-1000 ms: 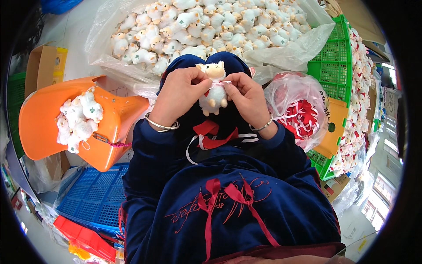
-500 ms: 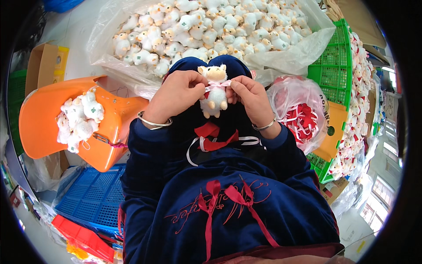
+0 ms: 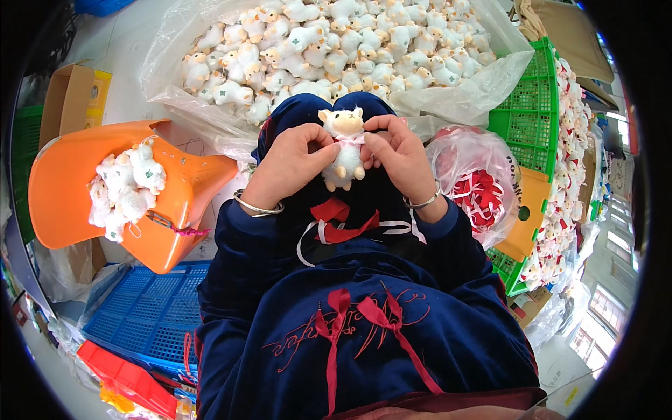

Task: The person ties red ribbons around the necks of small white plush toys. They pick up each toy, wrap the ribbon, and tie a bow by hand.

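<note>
A small white plush sheep with a cream face and feet is held upright above my lap, facing me. Around its neck is a pale pink ribbon. My left hand is closed at the toy's left side, thumb and fingers pinching at the neck ribbon. On the other side my right hand is also closed, with its thumb against the ribbon's right end and fingers curled behind. Fingertips behind the toy are hidden. Red fabric pieces with white ties lie on my lap.
Beyond my knees a large clear plastic bag holds many plush sheep. An orange chair with several toys stands left, above a blue crate. To the right are a bag of red pieces and a green crate.
My left hand has moved slightly right and down, and the toy sits a little lower. The ribbon ends, stretched sideways before, now lie closer to the neck.
</note>
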Demonstrator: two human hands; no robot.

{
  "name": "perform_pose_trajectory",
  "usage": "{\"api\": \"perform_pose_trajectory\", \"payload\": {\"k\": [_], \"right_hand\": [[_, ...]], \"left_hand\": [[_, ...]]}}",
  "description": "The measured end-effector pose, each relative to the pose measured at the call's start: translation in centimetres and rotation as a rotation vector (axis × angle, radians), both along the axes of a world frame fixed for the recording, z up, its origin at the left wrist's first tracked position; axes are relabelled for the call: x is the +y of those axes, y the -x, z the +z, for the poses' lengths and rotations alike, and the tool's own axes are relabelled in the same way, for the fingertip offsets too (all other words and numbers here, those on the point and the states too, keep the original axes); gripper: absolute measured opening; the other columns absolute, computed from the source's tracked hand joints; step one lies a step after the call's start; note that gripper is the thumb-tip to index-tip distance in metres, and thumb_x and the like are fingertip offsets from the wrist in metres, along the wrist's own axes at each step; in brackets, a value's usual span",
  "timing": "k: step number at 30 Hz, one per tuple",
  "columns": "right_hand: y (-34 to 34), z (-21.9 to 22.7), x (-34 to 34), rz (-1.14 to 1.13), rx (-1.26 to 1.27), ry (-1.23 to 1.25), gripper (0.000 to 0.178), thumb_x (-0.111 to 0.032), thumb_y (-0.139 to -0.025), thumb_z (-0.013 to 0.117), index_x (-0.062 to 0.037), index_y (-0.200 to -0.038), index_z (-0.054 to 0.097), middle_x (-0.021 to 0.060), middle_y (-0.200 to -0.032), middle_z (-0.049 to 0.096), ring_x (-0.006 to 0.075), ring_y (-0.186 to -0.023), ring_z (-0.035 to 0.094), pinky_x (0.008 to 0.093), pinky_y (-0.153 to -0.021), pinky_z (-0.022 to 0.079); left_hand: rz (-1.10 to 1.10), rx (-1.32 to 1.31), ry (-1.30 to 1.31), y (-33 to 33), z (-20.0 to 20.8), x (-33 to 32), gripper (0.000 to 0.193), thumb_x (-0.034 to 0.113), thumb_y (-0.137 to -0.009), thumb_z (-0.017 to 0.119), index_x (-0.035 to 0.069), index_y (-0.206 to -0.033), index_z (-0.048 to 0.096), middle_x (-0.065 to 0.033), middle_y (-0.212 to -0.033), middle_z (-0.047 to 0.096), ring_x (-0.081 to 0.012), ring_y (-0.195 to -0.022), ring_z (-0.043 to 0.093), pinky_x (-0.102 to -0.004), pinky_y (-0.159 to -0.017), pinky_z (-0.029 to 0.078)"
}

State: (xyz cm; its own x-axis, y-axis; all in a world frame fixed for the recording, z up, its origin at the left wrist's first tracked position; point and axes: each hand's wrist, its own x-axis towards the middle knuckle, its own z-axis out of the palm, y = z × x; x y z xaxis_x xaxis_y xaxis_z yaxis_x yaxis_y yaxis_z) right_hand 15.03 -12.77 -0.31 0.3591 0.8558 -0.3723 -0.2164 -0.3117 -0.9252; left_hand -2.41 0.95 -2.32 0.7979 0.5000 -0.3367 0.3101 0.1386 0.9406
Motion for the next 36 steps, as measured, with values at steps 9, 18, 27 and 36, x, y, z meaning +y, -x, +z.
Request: {"api": "perform_pose_trajectory", "payload": {"k": [9,18,27,36], "right_hand": [[0.0,-1.1,-0.2,-0.023,-0.048,-0.011,0.017,-0.015,-0.105,0.059,-0.0007,-0.096,0.06,0.0032,-0.079,0.066,0.0078,-0.067,0.06,0.022,-0.062,0.05],[0.8,-1.5,0.1,-0.069,-0.123,-0.036,0.02,-0.018,-0.106,0.06,-0.0019,-0.094,0.06,0.0006,-0.074,0.063,0.0061,-0.063,0.057,0.0211,-0.059,0.047],[1.8,-1.8,0.1,-0.099,-0.229,-0.065,0.019,-0.018,-0.106,0.06,-0.0031,-0.094,0.057,-0.0016,-0.072,0.06,0.004,-0.061,0.053,0.0205,-0.056,0.044],[3.0,-2.4,0.1,-0.17,-0.248,-0.103,0.02,-0.02,-0.108,0.055,-0.0051,-0.094,0.055,-0.0023,-0.071,0.057,0.003,-0.058,0.046,0.0198,-0.054,0.038]], "left_hand": [[-0.023,-0.042,0.024,0.1,-0.6,-0.1,0.021,0.016,-0.089,0.074,-0.004,-0.091,0.066,-0.0058,-0.08,0.067,-0.011,-0.073,0.06,-0.0287,-0.068,0.051],[-0.11,0.005,-0.12,0.1,0.9,1.8,0.029,0.024,-0.094,0.07,-0.005,-0.096,0.07,-0.0016,-0.081,0.068,-0.0083,-0.076,0.058,-0.0278,-0.069,0.049],[-0.001,0.021,-0.336,-1.7,1.1,0.4,0.028,0.024,-0.096,0.065,-0.004,-0.091,0.069,-0.0153,-0.078,0.069,-0.0227,-0.069,0.065,-0.0346,-0.068,0.051],[0.317,-0.193,0.107,-0.3,-1.3,-3.5,0.015,0.015,-0.102,0.059,0.001,-0.097,0.061,-0.0056,-0.08,0.065,-0.011,-0.071,0.064,-0.0264,-0.062,0.05]]}}
